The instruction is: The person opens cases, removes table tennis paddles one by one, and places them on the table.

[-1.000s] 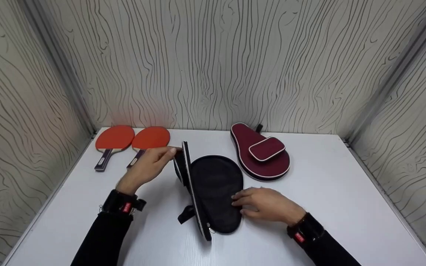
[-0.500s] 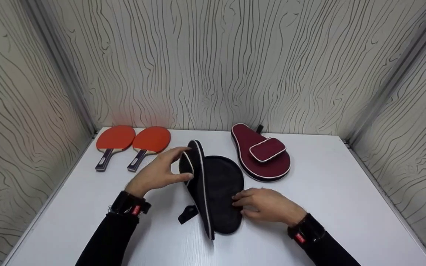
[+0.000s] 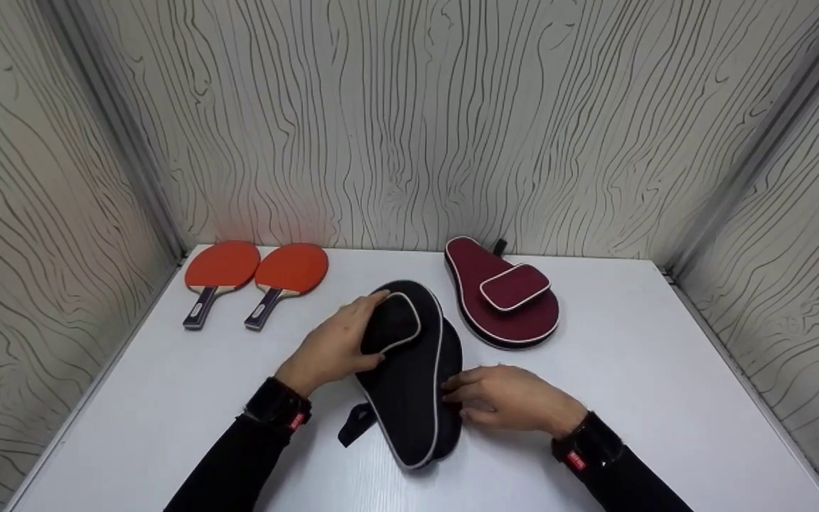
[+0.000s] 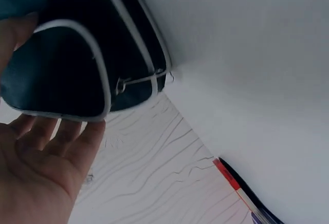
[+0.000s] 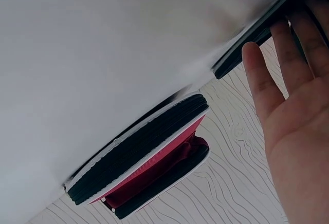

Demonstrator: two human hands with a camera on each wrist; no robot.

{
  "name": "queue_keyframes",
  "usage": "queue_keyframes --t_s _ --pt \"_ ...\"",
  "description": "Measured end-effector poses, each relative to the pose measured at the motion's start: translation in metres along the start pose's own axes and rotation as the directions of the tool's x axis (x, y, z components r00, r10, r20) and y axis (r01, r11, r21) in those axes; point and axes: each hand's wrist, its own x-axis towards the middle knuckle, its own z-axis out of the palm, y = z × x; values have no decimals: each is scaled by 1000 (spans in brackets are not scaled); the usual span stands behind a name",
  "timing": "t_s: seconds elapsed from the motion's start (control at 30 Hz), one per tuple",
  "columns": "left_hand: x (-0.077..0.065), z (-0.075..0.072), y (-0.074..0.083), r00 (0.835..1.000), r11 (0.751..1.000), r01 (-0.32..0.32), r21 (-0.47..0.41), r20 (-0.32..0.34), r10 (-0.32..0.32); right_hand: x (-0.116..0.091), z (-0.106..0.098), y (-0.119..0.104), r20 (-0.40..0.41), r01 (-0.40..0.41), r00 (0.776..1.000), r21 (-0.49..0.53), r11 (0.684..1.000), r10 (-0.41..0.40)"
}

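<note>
A black table tennis bat case (image 3: 406, 398) with white piping lies in the middle of the table, its top cover tilted over the lower half (image 3: 452, 348). My left hand (image 3: 333, 343) grips the small pocket (image 3: 392, 323) on the cover. In the left wrist view, the thumb is on one side of that pocket (image 4: 61, 75) and the fingers on the other. My right hand (image 3: 512, 398) rests its fingertips at the right edge of the lower half, just beside the cover. Its fingers are nearly straight in the right wrist view. The inside of the case is mostly hidden.
Two red table tennis bats (image 3: 222, 266) (image 3: 291, 269) lie at the back left, handles toward me. A maroon bat case (image 3: 473, 284) with its own pocket (image 3: 515, 287) lies at the back right. Patterned walls (image 3: 395, 128) enclose the white table (image 3: 665, 370).
The black case's cover has swung from nearly upright down to the right over the lower half. My left hand moved right with it and now grips the pocket. The right hand stayed in place.
</note>
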Motion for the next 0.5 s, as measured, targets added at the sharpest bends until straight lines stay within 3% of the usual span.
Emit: queue_keyframes --t_s 0.17,0.5 --pt "-1 7 6 999 993 -41 109 36 38 -1 -3 1 0 -2 1000 -16 1000 2" --pt "-3 12 8 991 985 -50 164 129 29 -4 -10 9 -7 -34 999 16 999 34"
